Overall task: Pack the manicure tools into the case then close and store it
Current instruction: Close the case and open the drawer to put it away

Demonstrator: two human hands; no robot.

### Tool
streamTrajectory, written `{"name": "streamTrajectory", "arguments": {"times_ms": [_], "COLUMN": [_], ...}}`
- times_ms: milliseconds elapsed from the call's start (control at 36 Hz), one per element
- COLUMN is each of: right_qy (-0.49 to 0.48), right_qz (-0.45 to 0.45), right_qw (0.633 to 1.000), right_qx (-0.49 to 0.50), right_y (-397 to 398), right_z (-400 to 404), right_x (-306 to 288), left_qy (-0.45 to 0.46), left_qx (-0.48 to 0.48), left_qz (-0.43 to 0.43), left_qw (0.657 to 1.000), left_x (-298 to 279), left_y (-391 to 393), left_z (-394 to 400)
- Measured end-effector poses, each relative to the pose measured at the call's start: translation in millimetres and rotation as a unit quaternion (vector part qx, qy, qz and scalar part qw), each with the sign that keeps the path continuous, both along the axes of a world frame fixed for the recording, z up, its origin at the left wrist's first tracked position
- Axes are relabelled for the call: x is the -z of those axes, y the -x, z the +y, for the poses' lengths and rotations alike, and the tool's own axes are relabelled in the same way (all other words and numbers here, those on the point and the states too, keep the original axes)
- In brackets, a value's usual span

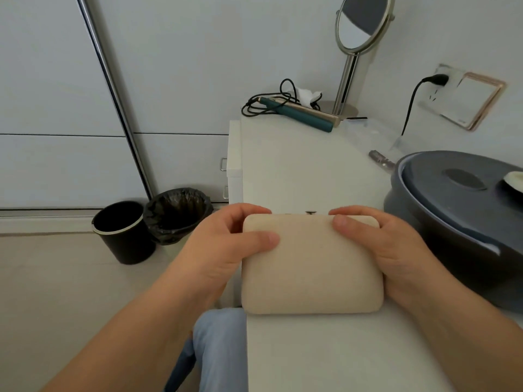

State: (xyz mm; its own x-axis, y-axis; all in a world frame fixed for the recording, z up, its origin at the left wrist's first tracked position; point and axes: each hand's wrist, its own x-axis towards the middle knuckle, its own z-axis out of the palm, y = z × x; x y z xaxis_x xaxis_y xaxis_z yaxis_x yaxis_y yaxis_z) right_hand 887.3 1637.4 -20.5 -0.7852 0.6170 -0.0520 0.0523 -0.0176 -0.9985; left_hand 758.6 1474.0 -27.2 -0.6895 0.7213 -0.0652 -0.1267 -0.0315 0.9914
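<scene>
Case (311, 267), beige and closed, lies on the table (297, 171), left hand (226, 244) and right hand (396, 250) fingers curled around its sides.

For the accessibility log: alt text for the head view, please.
Both hands grip a closed beige case on a white table, left hand and right hand at its far corners with thumbs on the lid. A grey tub sits to the right, a mirror and hair iron behind, two bins on the floor.
</scene>
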Motion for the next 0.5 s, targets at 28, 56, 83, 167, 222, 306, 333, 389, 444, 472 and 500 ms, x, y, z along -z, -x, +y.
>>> {"name": "streamTrajectory", "arguments": {"times_ms": [28,56,83,167,222,306,333,389,444,472,500], "right_qy": [0.001,0.002,0.001,-0.006,0.003,0.008,0.000,-0.033,-0.070,-0.082,-0.091], "right_qz": [0.005,0.013,0.022,0.037,0.038,0.028,0.024,0.018,0.005,0.000,-0.003], "right_qw": [1.000,1.000,1.000,0.999,0.999,0.999,0.999,0.997,0.993,0.991,0.989], "right_qx": [-0.001,0.002,0.005,0.004,-0.003,-0.026,-0.037,-0.065,-0.095,-0.107,-0.117], "right_y": [-0.6,-1.2,-1.6,-4.1,-6.2,-9.4,-10.8,-13.8,-17.2,-19.0,-20.4], "right_z": [-0.7,-1.8,-3.0,-7.3,-8.0,-7.4,-6.8,-6.5,-6.9,-7.8,-9.0], "right_x": [-0.6,-1.5,-2.0,-4.8,-6.2,-8.6,-9.7,-13.5,-19.7,-23.2,-26.3], "left_qy": [-0.001,0.003,0.010,0.016,0.018,0.028,0.027,0.022,0.015,0.013,0.011], "left_qx": [0.001,0.003,0.004,-0.009,-0.024,-0.036,-0.037,-0.034,-0.023,-0.016,-0.010], "left_qz": [-0.006,-0.010,-0.013,-0.013,-0.007,0.017,0.020,0.024,0.041,0.055,0.071], "left_qw": [1.000,1.000,1.000,1.000,1.000,0.999,0.999,0.999,0.999,0.998,0.997], "left_x": [-1.5,-3.6,-5.9,-13.0,-16.7,-17.7,-18.1,-20.1,-22.9,-24.5,-26.2], "left_y": [-2.6,-5.6,-8.8,-18.0,-21.8,-25.3,-26.3,-28.3,-30.3,-31.3,-32.0], "left_z": [-0.5,-0.2,0.6,3.0,2.8,1.0,-0.2,-3.4,-6.7,-8.2,-9.7]}}
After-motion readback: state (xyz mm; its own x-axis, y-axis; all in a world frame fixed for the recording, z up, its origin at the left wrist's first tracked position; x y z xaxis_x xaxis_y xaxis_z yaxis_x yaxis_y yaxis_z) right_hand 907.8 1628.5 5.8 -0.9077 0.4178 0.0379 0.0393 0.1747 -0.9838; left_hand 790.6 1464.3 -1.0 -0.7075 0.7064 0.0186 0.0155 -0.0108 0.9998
